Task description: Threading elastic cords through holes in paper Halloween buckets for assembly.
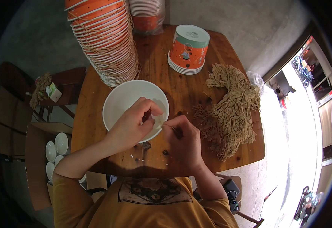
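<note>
A white paper bucket [116, 100] stands mouth up before me on the wooden table. My left hand [135, 119] reaches over its mouth, fingers curled in toward the thumb near the right side of the rim. Just outside that rim, my right hand [184, 140] is closed in a pinch, its fingertips close to the edge. Whatever thin thing lies between the fingers of either hand is too small to make out. To the right lies a thick bundle of tan cords [234, 110], with loose ends trailing toward my right hand.
A tall nested stack of orange buckets with tan cords [105, 45] rises behind the bucket. Upside-down orange buckets [188, 51] sit further back on the wooden table [154, 57]. White bits dot its front. A cardboard box [36, 159] with white containers stands at lower left.
</note>
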### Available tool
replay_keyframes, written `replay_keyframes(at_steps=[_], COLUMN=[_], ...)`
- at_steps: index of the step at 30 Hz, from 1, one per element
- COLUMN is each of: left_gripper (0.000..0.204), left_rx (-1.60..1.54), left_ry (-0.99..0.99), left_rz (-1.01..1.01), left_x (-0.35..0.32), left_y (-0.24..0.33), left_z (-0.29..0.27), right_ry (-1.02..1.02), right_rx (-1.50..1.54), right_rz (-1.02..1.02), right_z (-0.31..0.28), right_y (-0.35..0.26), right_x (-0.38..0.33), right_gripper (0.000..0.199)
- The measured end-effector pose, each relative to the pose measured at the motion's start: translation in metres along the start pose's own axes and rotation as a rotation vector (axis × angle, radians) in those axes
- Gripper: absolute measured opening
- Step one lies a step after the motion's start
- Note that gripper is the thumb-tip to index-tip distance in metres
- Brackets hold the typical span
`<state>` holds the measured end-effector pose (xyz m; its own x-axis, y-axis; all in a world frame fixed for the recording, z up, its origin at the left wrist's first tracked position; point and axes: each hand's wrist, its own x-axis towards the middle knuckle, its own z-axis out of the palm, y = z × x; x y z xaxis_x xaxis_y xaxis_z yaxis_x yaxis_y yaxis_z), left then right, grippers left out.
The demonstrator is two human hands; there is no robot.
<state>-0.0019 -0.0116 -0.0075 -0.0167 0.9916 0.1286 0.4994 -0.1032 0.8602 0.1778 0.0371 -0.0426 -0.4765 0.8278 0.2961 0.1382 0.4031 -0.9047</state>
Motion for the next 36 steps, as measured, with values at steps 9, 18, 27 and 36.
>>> replay_keyframes(at_steps=[9,18,27,36], left_gripper=[0.026,0.024,0.008,0.005], left_rx=[-0.069,-0.311,-0.194,-0.06], left_ry=[-0.097,-0.139,-0.118,0.033], left_rz=[-0.016,-0.13,-0.193,-0.061], left_x=[-0.004,-0.004,-0.002,-0.004], left_y=[-0.003,-0.007,-0.002,0.0], left_z=[0.0,-0.001,-0.001,0.006], right_ry=[-0.012,-0.009,-0.012,-0.031], right_rx=[0.001,-0.065,-0.082,-0.11], right_rz=[-0.053,-0.036,-0.013,-0.032], right_z=[-0.001,-0.001,-0.001,-0.002], right_y=[-0.003,-0.004,-0.006,-0.008], right_x=[0.004,0.005,0.006,0.007], right_gripper=[0.009,0.008,0.01,0.012])
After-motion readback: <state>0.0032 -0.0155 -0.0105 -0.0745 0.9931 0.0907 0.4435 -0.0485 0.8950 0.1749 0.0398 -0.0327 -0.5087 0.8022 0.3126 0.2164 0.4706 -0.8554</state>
